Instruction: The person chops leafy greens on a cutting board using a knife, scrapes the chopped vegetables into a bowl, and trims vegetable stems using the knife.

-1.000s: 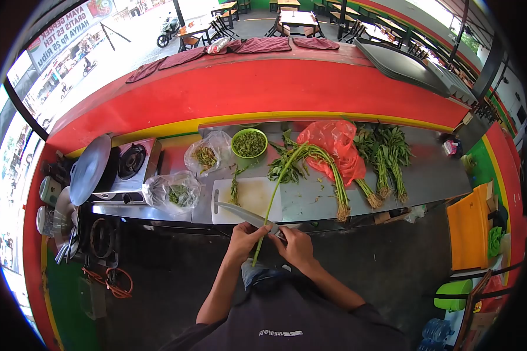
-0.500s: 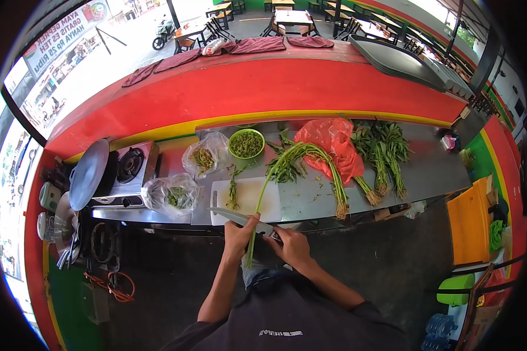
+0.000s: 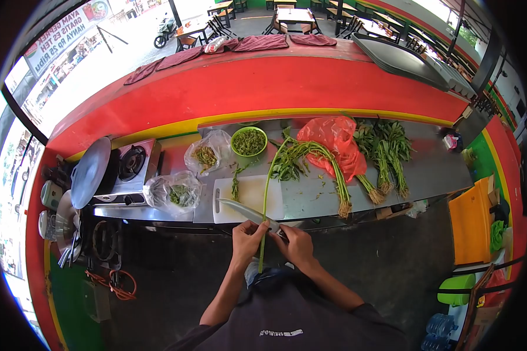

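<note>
My left hand pinches a long green vegetable stem, which runs up over the counter and hangs below the fingers. In my right hand is the handle of a knife, its blade pointing left and crossing by the stem close to my left fingers. Both hands are in front of the counter's near edge. Just beyond them lies a white cutting board with a small leafy sprig on it. Leafy greens and bent stems with roots rest right of the board.
A green bowl of chopped greens and two plastic bags stand left. Farther left is a gas stove. A red plastic bag and rooted bunches lie right. A red wall rises behind the counter.
Both hands have shifted slightly right and down. The knife has moved right with its tip a little higher, and less of the stem hangs below my left hand.
</note>
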{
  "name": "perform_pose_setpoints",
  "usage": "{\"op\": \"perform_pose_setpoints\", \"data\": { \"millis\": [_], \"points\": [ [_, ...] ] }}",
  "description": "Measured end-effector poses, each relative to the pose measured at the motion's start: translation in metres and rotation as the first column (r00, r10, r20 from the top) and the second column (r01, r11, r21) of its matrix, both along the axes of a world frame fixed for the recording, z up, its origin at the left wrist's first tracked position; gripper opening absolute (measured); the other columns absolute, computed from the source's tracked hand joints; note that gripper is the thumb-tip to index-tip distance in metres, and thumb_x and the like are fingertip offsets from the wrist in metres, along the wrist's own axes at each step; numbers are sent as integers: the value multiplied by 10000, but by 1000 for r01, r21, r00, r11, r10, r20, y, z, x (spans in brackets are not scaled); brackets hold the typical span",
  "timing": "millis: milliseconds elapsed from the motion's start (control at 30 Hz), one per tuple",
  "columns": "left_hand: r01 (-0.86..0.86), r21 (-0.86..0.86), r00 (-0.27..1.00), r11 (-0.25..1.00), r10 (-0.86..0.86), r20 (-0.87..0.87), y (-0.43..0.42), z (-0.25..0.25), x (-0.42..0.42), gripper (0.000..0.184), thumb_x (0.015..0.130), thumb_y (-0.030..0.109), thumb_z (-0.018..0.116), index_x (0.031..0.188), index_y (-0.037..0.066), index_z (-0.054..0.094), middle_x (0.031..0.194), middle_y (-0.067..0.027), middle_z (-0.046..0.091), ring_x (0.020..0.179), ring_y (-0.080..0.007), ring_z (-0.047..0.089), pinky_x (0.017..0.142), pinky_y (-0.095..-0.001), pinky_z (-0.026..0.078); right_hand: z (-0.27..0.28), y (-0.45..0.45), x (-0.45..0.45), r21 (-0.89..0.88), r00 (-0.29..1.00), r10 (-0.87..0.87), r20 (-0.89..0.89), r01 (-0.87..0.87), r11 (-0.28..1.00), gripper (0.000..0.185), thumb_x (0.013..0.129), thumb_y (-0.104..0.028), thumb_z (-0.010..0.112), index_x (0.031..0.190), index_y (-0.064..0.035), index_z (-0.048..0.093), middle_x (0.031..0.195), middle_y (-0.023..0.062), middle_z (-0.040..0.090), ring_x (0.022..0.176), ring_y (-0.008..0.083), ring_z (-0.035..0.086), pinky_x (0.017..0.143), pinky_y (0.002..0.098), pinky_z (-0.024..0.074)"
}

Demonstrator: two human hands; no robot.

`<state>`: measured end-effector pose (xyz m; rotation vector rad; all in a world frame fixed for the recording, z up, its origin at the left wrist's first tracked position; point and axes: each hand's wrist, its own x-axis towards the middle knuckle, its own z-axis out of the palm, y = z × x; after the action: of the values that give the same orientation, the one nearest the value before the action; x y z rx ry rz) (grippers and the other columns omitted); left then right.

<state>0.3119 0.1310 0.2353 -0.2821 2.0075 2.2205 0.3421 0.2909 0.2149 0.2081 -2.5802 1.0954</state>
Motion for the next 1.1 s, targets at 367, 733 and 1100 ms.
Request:
{"op": "perform_pose_setpoints", "data": {
  "millis": [367,733,1100],
  "points": [
    [-52,-74,999,996,52,5,-7,3,-17,265,885,199,789,972,-39,711,855,-69,720,729,-114,659,642,-268,509,0,-8,4,8,999,30,-30,-30,1000,437,915,-437,699,1027,-15,723,772,168,695,671,339,687,604,426,554],
    [-173,-6,985,985,173,-9,-32,14,-23,226,907,204,774,918,-16,724,783,-26,703,666,-76,619,613,-242,462,-7,3,22,-20,1000,-7,-23,7,1000,440,903,-433,719,1001,-4,725,754,162,694,643,326,686,580,409,546],
    [-49,44,999,998,49,0,-5,-3,6,254,895,242,795,892,2,710,797,-4,694,690,-39,581,635,-200,440,-2,-7,12,-35,999,-35,-27,34,999,448,902,-435,718,1003,1,724,768,172,698,671,342,691,602,424,551]
  ]
}}
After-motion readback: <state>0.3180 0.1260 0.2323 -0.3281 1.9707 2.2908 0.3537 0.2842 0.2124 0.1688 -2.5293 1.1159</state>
